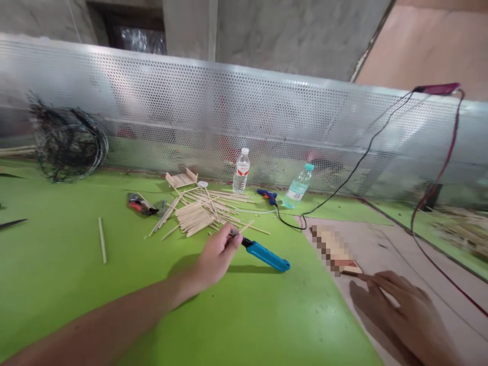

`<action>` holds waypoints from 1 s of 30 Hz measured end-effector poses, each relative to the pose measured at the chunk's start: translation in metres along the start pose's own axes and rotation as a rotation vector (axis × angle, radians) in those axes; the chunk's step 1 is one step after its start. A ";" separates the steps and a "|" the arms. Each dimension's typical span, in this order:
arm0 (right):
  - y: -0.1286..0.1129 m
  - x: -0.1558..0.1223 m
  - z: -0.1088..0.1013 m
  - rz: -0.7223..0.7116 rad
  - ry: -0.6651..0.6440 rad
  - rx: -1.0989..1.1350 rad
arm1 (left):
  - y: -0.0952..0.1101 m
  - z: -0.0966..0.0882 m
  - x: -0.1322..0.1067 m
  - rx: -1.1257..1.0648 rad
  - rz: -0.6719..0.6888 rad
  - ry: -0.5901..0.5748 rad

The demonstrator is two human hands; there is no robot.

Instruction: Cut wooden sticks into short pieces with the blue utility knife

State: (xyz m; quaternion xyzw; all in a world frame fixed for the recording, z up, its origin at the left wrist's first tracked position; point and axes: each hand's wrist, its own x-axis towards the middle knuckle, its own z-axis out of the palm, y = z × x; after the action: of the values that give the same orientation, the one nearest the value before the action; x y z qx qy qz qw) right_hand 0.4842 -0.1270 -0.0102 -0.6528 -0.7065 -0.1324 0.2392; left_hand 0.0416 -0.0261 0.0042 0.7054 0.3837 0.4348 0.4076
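My left hand point(218, 254) reaches out over the green table point(76, 284) and pinches the blade end of a blue utility knife point(267, 255), whose handle points right. Just beyond it lies a heap of thin wooden sticks point(202, 209). My right hand point(400, 300) rests at the lower right on a brown board point(396, 249), its fingers stretched out, fingertips touching the edge of a small flat object point(335, 250) that is blurred out.
Two plastic water bottles point(241, 171) point(298, 186) stand near a perforated metal barrier point(244, 122). A blue glue gun point(267, 195) with a black cord lies between them. Red pliers point(140, 205), a loose stick point(101, 240) and a wire tangle point(68, 140) are left.
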 end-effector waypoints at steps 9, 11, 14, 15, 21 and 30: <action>-0.011 0.006 0.004 0.046 -0.104 -0.069 | 0.002 -0.001 -0.001 -0.010 0.015 -0.032; -0.009 0.005 0.007 0.066 -0.103 -0.101 | 0.002 -0.001 -0.001 0.001 0.008 -0.037; -0.004 0.003 0.011 0.057 -0.096 -0.131 | 0.002 -0.001 -0.001 0.001 0.018 -0.041; -0.002 0.004 0.011 0.053 -0.091 -0.135 | 0.003 -0.001 -0.001 -0.002 0.025 -0.041; 0.011 0.027 0.018 0.040 -0.052 -0.100 | 0.005 -0.003 -0.001 0.010 0.035 -0.028; 0.022 0.040 0.041 0.056 -0.044 -0.113 | 0.002 -0.004 0.000 0.043 0.041 -0.035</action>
State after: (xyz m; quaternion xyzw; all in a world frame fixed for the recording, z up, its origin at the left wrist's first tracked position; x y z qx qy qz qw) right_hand 0.4980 -0.0694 -0.0271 -0.6875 -0.6843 -0.1509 0.1903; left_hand 0.0382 -0.0259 0.0070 0.7293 0.3712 0.4220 0.3901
